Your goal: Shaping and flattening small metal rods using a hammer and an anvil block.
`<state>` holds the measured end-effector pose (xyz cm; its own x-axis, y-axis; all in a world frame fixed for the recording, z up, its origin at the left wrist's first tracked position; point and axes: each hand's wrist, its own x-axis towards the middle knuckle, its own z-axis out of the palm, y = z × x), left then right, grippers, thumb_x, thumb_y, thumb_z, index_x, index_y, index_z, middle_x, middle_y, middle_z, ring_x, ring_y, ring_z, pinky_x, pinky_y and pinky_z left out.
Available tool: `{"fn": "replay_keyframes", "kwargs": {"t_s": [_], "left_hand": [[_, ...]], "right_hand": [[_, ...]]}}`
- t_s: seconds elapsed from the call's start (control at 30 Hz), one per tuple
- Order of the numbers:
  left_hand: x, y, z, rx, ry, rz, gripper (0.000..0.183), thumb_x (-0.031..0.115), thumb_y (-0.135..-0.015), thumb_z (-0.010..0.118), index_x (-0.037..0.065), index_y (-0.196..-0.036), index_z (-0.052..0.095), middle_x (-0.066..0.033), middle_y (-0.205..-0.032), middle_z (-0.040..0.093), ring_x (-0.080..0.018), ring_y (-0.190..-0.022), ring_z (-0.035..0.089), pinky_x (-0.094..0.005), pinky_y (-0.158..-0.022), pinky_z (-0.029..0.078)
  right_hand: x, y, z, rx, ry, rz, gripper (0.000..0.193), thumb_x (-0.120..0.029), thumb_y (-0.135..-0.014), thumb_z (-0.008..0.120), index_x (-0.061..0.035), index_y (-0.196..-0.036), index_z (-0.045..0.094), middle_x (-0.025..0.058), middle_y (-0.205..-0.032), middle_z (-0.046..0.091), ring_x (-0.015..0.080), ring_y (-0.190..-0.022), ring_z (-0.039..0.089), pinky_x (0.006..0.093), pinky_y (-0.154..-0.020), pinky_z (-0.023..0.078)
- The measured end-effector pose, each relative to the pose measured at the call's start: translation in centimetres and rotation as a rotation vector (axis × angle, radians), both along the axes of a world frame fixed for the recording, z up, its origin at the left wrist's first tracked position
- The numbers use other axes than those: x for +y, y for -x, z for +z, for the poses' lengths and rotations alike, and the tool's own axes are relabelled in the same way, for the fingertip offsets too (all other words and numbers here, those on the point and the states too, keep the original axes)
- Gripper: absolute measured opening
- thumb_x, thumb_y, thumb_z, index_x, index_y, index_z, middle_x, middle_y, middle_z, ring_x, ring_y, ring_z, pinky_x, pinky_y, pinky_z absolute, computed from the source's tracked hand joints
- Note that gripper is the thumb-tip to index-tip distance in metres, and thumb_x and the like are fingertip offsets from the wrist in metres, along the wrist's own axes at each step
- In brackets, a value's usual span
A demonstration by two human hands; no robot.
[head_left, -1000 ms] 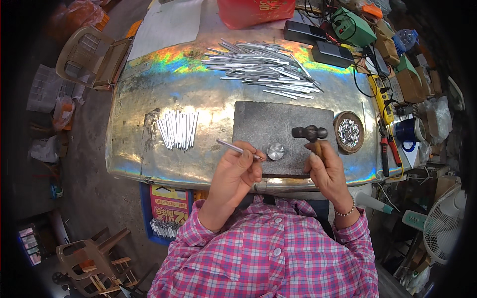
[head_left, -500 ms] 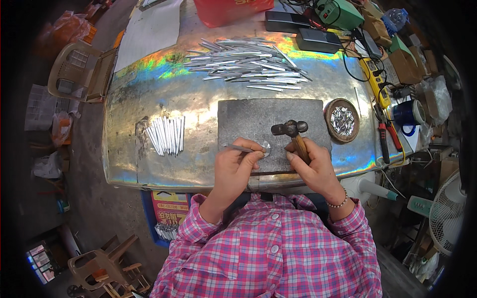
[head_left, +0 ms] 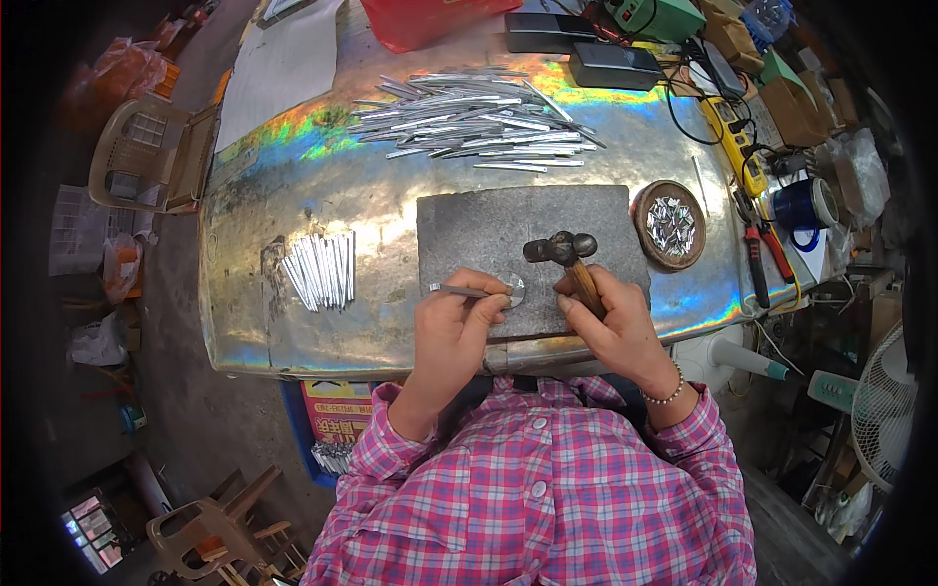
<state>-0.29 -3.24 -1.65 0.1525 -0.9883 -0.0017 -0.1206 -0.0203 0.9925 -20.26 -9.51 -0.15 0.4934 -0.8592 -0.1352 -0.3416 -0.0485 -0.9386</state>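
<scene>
My left hand (head_left: 451,327) pinches a thin metal strip (head_left: 459,290) on the grey slab (head_left: 518,220) near the worktop's (head_left: 293,195) front edge; my right hand (head_left: 611,322) grips the hammer (head_left: 567,256), its head resting on the slab.

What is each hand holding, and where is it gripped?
The right hand grips a hammer by its wooden handle, near the head. The left hand pinches a thin metal strip near one end.

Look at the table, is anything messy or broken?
Nothing looks broken. The far pile of metal strips lies loose and crisscrossed, unlike the tidy bundle at left. The left hand holds a thin strip and the right hand a hammer over the grey slab.
</scene>
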Motion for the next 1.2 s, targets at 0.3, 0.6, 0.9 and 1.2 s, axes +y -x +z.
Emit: {"fn": "replay_keyframes", "kwargs": {"t_s": [0.3,0.6,0.9,1.2], "left_hand": [[-0.4,-0.1,1.0,-0.175,-0.013,-0.095,0.006,-0.004,-0.087,0.059,-0.002,-0.092,0.059,-0.0086,-0.087,0.064,-0.0137,-0.07,0.063,-0.0247,-0.061,0.05],[-0.3,1.7,1.9,-0.713,0.256,-0.042,0.028,-0.013,-0.07,0.057,0.003,-0.093,0.06,-0.0125,-0.085,0.06,-0.0311,-0.07,0.064,-0.0379,-0.056,0.05],[-0.2,1.1,1.0,-0.696,0.31,-0.019,0.016,-0.001,-0.075,0.057,0.006,-0.09,0.055,-0.0083,-0.085,0.053,-0.0276,-0.063,0.062,-0.0374,-0.051,0.048],[-0.5,0.4,1.1,-0.615,0.333,-0.063,0.021,-0.009,-0.073,0.058,0.005,-0.088,0.059,-0.0094,-0.082,0.058,-0.029,-0.066,0.062,-0.0344,-0.053,0.049]], "right_hand": [[-0.1,-0.1,0.0,-0.003,0.052,0.009,0.021,-0.012,-0.086,0.061,0.0039,-0.099,0.059,0.0197,-0.08,0.066,0.0311,-0.073,0.069,0.0344,-0.062,0.05],[1.1,0.4,0.5,-0.047,-0.009,-0.008,0.029,-0.011,-0.089,0.059,0.0009,-0.113,0.05,0.0181,-0.084,0.061,0.0304,-0.079,0.067,0.0337,-0.068,0.05],[1.4,1.2,4.3,-0.034,0.25,0.169,0.044,-0.006,-0.087,0.062,0.0039,-0.127,0.045,0.0215,-0.101,0.062,0.0328,-0.085,0.067,0.0337,-0.071,0.051],[2.1,1.2,10.4,0.339,0.517,0.325,0.044,-0.014,-0.074,0.071,-0.0033,-0.115,0.059,0.0146,-0.084,0.064,0.0226,-0.064,0.063,0.0364,-0.055,0.049]]}}
